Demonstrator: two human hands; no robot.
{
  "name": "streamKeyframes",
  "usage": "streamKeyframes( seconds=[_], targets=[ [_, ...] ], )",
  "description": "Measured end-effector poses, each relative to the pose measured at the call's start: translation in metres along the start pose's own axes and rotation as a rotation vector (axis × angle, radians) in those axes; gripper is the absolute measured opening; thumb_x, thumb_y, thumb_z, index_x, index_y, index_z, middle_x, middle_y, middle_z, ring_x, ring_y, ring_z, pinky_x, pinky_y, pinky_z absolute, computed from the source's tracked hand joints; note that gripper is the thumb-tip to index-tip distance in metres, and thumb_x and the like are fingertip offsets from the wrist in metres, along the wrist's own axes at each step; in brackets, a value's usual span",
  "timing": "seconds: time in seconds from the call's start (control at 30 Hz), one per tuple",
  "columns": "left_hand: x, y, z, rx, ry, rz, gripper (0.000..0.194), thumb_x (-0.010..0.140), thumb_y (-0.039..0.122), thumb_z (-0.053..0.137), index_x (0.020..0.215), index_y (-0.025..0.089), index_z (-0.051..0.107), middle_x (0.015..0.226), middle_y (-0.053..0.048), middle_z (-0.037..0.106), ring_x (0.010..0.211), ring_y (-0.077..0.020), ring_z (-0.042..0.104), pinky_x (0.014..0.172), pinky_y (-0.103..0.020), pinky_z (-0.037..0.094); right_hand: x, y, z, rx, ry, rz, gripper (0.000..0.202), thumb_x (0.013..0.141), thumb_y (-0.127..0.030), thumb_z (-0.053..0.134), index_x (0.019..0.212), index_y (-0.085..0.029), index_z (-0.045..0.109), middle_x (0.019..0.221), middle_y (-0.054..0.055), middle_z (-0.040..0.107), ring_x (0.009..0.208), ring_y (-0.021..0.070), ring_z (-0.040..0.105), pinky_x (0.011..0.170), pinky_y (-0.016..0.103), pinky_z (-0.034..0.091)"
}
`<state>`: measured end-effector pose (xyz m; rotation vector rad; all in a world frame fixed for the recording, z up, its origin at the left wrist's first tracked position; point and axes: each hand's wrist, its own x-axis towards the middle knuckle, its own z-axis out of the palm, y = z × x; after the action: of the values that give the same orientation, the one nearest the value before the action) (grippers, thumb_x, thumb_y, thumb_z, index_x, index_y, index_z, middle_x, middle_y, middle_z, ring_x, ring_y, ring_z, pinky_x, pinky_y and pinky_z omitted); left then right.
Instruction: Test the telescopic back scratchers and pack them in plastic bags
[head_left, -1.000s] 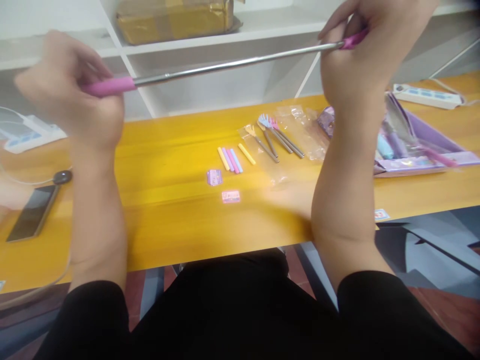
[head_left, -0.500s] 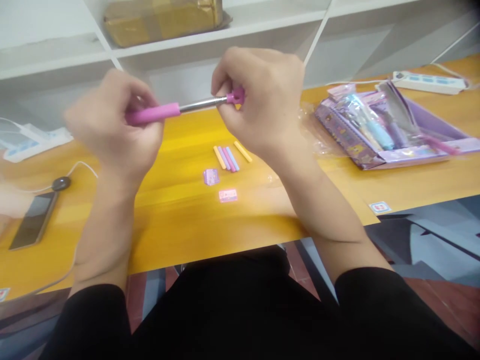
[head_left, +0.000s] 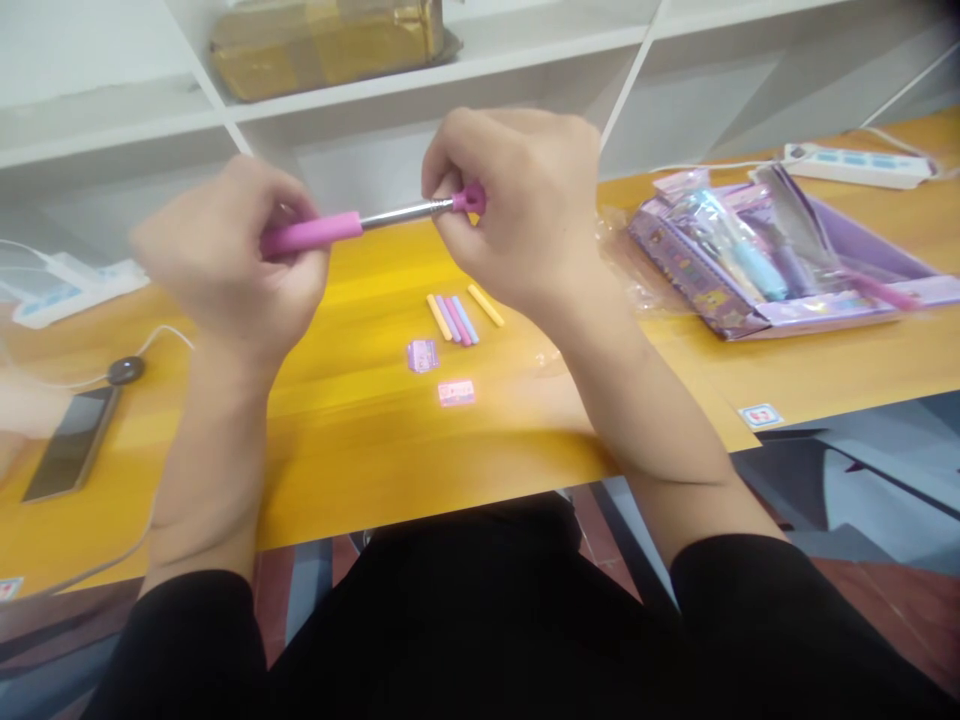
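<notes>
A pink rod with a silver metal middle (head_left: 397, 214) is held level above the table between my two hands. My left hand (head_left: 232, 250) is closed round its thick pink sleeve (head_left: 322, 232). The fingers of my right hand (head_left: 517, 200) pinch the other end, beside a small pink loop (head_left: 472, 199). Below on the yellow table (head_left: 360, 430) lie several thin coloured sticks (head_left: 457, 320), a purple card (head_left: 422, 356) and a pink card (head_left: 457, 392).
At the right sits a purple box (head_left: 727, 300) of wrapped items, with a power strip (head_left: 859, 165) behind. On the left are a phone (head_left: 71, 445), a round black object (head_left: 125, 370) and another power strip (head_left: 79, 292). A taped carton (head_left: 330, 45) stands on the shelf.
My left hand has shifted slightly to the right and my right hand slightly down and left. The exposed metal part looks a little shorter.
</notes>
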<state>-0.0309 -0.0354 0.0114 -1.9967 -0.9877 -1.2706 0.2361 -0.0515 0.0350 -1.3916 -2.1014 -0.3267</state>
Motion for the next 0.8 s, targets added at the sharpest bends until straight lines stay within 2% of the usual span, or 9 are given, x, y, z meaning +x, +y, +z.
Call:
streamKeyframes(
  seconds=[0.13,0.3,0.57,0.8],
  targets=[
    [0.0035,0.0037,-0.0017,0.047,-0.019,-0.018,0.008,0.083,0.021,0.071,0.084,0.029,0.071,0.074,0.000,0.063,0.062,-0.0189,0.042,0.065,-0.040,0.027,-0.0004,-0.0006,0.0002,0.023,0.030,-0.013,0.021,0.096,-0.026,0.060,0.107,-0.042,0.066,0.111,-0.001,0.082,0.120,0.0265,0.078,0.102,0.045,0.063],
    [0.0019,0.0010,-0.0001,0.065,0.029,0.056,0.013,0.082,0.018,0.070,0.087,0.028,0.075,0.074,0.001,0.066,0.063,-0.0180,0.045,0.063,-0.039,0.027,0.0000,-0.0029,-0.0004,0.047,0.017,0.004,0.020,0.096,-0.026,0.062,0.105,-0.043,0.066,0.106,0.001,0.081,0.123,0.0278,0.077,0.100,0.045,0.062],
    [0.0068,0.0047,-0.0020,0.032,-0.077,-0.136,0.014,0.078,0.016,0.075,0.081,0.029,0.072,0.073,0.000,0.062,0.063,-0.0187,0.041,0.069,-0.041,0.030,0.0003,-0.0035,0.0007,0.041,0.006,0.024,0.018,0.099,-0.031,0.060,0.107,-0.044,0.067,0.103,0.001,0.081,0.125,0.0287,0.077,0.093,0.046,0.063],
    [0.0069,0.0020,-0.0032,0.072,-0.143,-0.123,0.011,0.079,0.021,0.075,0.086,0.029,0.079,0.076,0.000,0.071,0.065,-0.0193,0.044,0.070,-0.039,0.035,0.0007,-0.0046,0.0010,-0.008,-0.009,0.022,0.020,0.098,-0.029,0.060,0.110,-0.043,0.067,0.109,-0.001,0.083,0.122,0.0255,0.077,0.099,0.044,0.062]
  ],
)
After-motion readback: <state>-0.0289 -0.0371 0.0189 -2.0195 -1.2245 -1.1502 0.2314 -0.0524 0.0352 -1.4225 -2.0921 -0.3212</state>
